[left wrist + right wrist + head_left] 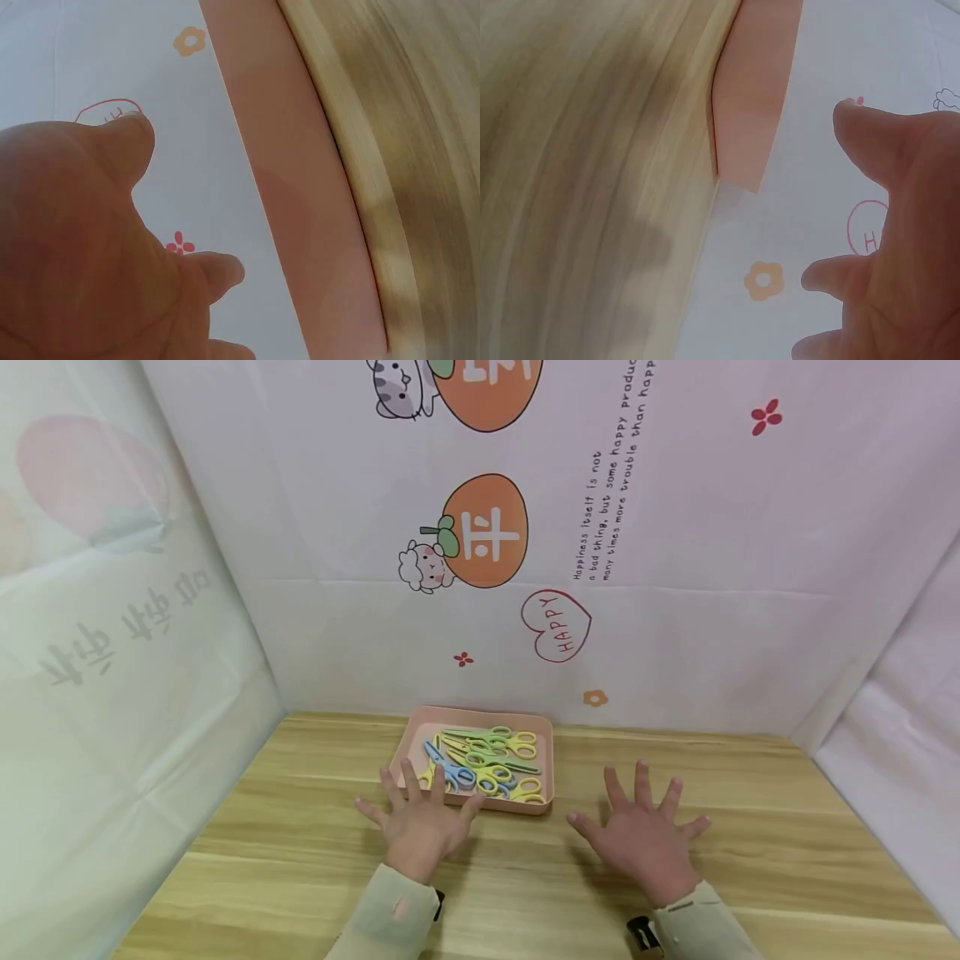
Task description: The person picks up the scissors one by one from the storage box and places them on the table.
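Observation:
A shallow pink tray [546,777] sits against the back of the wooden table, holding a pile of small scissors in yellow, green and blue. Blue scissors [448,768] lie at the pile's left, and green scissors [502,762] stretch across its middle. My left hand [422,827], fingers spread and palm down, hovers at the tray's front left and overlaps its near edge in the head view. To the right of the tray, my right hand [643,839] is spread the same way above the table. Neither hand holds anything.
The wooden table [517,893] is bounded by a white printed cloth [697,643] standing behind it. More white cloth hangs at the left [112,710] and right sides. A black strap buckle [643,933] shows at my right wrist.

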Demonstrator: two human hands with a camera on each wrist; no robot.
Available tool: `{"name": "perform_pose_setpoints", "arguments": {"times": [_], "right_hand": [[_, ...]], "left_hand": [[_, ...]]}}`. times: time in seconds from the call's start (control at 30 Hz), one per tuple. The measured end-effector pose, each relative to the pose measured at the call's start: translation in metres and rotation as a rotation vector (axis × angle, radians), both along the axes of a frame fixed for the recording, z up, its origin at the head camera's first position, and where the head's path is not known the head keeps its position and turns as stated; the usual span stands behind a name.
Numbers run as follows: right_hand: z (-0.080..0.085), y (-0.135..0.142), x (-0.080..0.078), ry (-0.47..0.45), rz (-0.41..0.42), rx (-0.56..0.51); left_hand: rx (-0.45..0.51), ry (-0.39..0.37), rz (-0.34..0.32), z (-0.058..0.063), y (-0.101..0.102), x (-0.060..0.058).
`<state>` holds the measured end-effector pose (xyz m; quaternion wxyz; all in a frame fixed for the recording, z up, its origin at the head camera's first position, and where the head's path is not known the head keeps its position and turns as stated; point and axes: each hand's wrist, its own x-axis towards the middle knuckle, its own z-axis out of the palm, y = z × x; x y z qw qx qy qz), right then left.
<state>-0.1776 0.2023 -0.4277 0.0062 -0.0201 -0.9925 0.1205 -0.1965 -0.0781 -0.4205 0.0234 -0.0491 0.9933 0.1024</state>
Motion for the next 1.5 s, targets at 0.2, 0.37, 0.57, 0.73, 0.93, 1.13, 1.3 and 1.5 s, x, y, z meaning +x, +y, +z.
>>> {"name": "perform_pose_setpoints", "arguments": {"times": [0.2, 0.37, 0.57, 0.73, 0.93, 1.13, 1.3, 1.5], "right_hand": [[0.003, 0.002, 0.000, -0.012, 0.005, -0.001], [0.003, 0.004, -0.001, -0.009, 0.001, 0.000], [0.003, 0.004, -0.002, -0.016, 0.003, -0.010], [0.005, 0.004, -0.001, -0.030, 0.007, -0.017], [0.008, 0.003, -0.001, -0.046, 0.012, -0.019], [0.010, 0.002, 0.000, -0.046, 0.012, -0.027], [0.008, 0.002, 0.000, -0.054, 0.014, -0.030], [0.009, 0.002, 0.000, -0.042, 0.011, -0.026]], "left_hand": [[0.083, -0.030, 0.010, 0.004, -0.016, -0.016], [0.241, -0.097, 0.024, 0.013, -0.046, -0.039], [0.316, -0.180, -0.032, 0.017, -0.091, -0.063], [0.314, -0.209, -0.109, 0.005, -0.118, -0.076], [0.325, -0.212, -0.148, -0.009, -0.129, -0.082], [0.327, -0.191, -0.228, -0.018, -0.131, -0.084], [0.366, -0.224, -0.213, -0.022, -0.131, -0.082], [0.418, -0.210, -0.211, -0.018, -0.127, -0.081]]}}
